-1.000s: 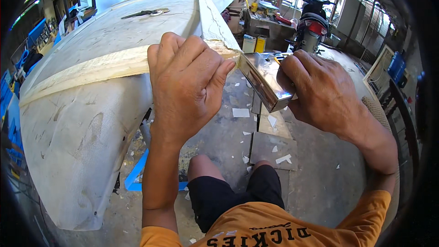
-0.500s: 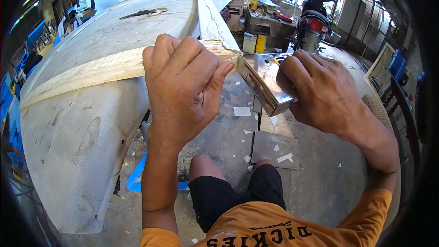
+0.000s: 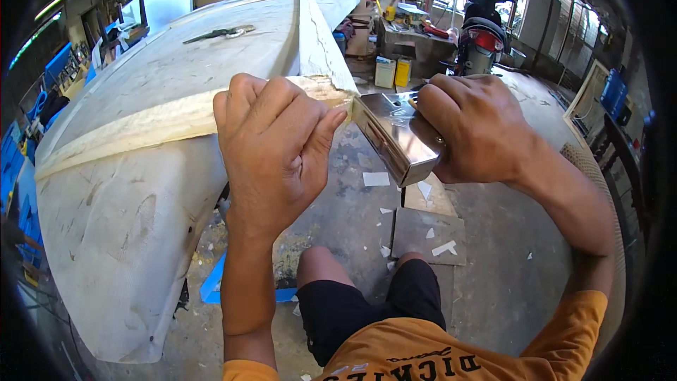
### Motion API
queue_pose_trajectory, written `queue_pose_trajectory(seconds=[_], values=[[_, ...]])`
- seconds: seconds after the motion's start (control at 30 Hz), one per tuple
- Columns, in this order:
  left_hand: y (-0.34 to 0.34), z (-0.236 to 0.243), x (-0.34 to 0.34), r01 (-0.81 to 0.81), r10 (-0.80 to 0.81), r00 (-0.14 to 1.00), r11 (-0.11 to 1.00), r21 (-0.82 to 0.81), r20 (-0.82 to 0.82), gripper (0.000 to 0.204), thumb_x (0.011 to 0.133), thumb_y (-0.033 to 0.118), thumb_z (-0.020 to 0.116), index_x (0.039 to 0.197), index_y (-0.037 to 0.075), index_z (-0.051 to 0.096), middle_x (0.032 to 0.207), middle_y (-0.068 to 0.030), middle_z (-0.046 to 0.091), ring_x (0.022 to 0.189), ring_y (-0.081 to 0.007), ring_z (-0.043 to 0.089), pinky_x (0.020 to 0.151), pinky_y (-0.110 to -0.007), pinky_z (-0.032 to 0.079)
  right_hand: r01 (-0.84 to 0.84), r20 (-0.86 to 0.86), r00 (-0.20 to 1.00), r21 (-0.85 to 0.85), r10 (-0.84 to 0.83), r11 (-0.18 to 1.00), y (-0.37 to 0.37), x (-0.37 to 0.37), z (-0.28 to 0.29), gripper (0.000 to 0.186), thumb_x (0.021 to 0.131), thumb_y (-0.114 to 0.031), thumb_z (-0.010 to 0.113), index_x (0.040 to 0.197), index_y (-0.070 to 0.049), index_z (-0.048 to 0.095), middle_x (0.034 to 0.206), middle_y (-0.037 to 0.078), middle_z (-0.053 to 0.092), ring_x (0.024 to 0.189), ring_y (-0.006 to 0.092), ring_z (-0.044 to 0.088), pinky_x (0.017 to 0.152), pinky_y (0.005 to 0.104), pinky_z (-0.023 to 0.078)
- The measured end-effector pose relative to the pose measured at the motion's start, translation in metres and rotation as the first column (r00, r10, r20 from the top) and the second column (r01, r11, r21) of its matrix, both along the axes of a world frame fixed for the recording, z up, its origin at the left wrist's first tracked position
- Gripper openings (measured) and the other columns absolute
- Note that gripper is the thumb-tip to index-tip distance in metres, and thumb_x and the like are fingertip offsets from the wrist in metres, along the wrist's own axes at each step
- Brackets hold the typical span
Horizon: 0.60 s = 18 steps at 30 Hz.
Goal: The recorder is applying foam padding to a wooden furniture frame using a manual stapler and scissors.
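Note:
My left hand (image 3: 271,144) is closed over the end of a pale wooden strip (image 3: 134,123) running across a grey-white curved hull-like shell (image 3: 120,247), its thumb near the strip's tip. My right hand (image 3: 472,127) grips a shiny chrome boxy tool (image 3: 395,141), like a staple gun, whose far end meets the wood beside my left thumb. A white cracked strip (image 3: 319,42) slopes away from that joint along the shell's end. A dark hand tool (image 3: 211,34) with a paler end lies on the shell's upper surface.
A motor scooter (image 3: 483,35) and a cluttered bench (image 3: 402,42) with yellow and white containers below stand behind. Blue pieces line the far left. Paper scraps (image 3: 375,178), floor boards and a blue strip (image 3: 211,286) lie below. A framed panel (image 3: 589,99) leans at right.
The view has shifted slightly, so the shell sits lower in the picture. My right wrist and forearm have risen a little. Both hands keep their grips, the tool still at the joint.

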<state>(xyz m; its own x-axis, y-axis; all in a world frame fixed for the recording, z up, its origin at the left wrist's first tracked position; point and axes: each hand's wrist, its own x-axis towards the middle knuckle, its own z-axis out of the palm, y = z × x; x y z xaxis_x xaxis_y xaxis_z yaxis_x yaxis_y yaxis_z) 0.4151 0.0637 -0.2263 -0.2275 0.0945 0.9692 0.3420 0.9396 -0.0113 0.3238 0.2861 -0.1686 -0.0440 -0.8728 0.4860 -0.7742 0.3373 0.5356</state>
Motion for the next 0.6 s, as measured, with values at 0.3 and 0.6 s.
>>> queue_pose_trajectory(seconds=[0.3, 0.6], values=[[0.004, -0.002, 0.004, -0.027, 0.024, 0.997, 0.999, 0.039, 0.077, 0.013, 0.083, 0.011, 0.074, 0.076, 0.010, 0.063, 0.080, 0.0000, 0.052, 0.077, -0.0204, 0.037, 0.078, -0.037, 0.033, 0.091, 0.646, 0.762, -0.035, -0.047, 0.995, 0.093, -0.025, -0.127, 0.038, 0.078, -0.006, 0.065, 0.113, -0.004, 0.052, 0.095, 0.015, 0.057, 0.078, 0.0351, 0.056, 0.070, 0.0436, 0.048], [0.019, 0.001, 0.012, -0.093, 0.088, 0.989, 0.995, 0.043, 0.120, 0.016, 0.081, 0.010, 0.078, 0.093, 0.008, 0.067, 0.085, -0.0017, 0.058, 0.084, -0.0206, 0.048, 0.099, -0.043, 0.039, 0.804, 0.901, -0.219, 0.384, -0.375, 0.454, 0.347, -0.015, -0.681, 0.043, 0.076, -0.031, 0.074, 0.098, 0.005, 0.064, 0.082, 0.022, 0.065, 0.070, 0.0381, 0.063, 0.060, 0.0476, 0.051]])
